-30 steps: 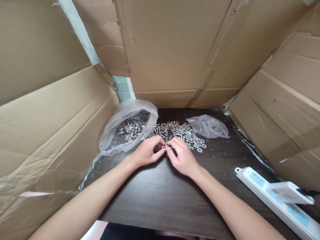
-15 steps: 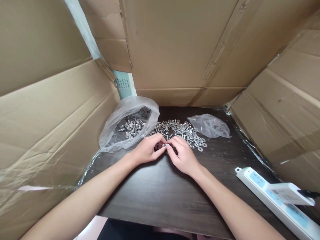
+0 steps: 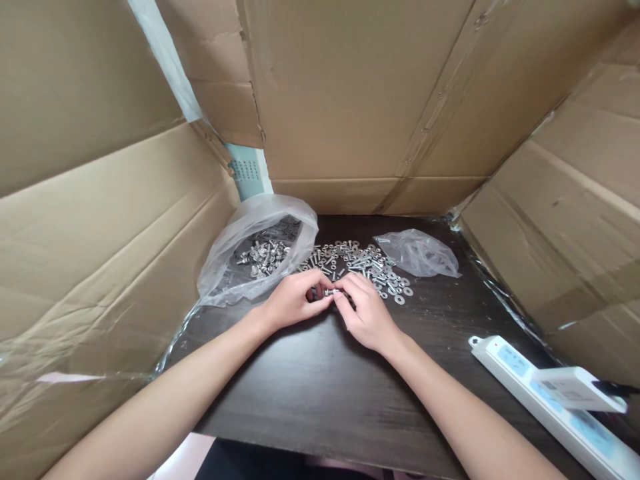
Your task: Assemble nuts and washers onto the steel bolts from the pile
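Observation:
Between my fingertips, over the dark tabletop (image 3: 295, 387), is a small silvery bolt (image 3: 329, 292) lying sideways. My left hand (image 3: 300, 298) pinches one end of it with thumb and forefinger. The other end is in the closed fingers of my right hand (image 3: 364, 308); what sits on that end is too small to make out. Just beyond my hands a loose pile of screws, nuts and flat washers (image 3: 367, 260) spreads across the table. Left of it, a clear plastic bag (image 3: 225, 270) lies with its mouth facing me, holding many bolts (image 3: 267, 257).
A crumpled clear bag (image 3: 419, 252) lies right of the pile. Cardboard walls (image 3: 370, 100) enclose the table at the back and both sides. Near the right edge rests a white power strip (image 3: 545, 400) with a white adapter (image 3: 580, 389) and black cable plugged in.
Both hands stay in nearly the same place on the bolt, with only a slight shift of the fingers. The view has tilted a little; the pile and bags look unmoved.

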Demonstrator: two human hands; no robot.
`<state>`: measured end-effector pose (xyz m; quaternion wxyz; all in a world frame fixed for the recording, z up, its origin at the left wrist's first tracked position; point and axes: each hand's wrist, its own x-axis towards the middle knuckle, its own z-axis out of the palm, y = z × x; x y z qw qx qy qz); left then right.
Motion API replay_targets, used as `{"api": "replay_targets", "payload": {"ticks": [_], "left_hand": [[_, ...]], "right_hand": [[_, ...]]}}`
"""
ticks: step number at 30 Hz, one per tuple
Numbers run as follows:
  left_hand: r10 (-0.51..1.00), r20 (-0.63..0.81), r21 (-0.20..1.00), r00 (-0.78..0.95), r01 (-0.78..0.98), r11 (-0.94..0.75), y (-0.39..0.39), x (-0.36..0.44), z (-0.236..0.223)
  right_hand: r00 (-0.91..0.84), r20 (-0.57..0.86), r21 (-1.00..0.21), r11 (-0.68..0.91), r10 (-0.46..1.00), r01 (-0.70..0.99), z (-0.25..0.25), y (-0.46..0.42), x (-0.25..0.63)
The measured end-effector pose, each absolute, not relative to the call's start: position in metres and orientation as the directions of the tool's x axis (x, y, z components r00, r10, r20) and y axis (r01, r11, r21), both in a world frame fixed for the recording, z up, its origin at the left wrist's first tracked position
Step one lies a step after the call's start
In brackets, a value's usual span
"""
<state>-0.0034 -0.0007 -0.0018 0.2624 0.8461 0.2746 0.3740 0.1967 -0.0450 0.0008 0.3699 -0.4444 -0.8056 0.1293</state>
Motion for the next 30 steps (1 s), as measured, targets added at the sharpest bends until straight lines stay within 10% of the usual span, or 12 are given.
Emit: {"api": "replay_targets", "payload": {"ticks": [30], "left_hand": [[0.641, 0.483, 0.638, 0.596, 0.263, -0.724, -0.002, -0.0028, 0.0]], "right_hand": [[-0.369, 0.444, -0.518, 0.57, 0.816, 0.638, -0.0027, -0.043, 0.1975]]}}
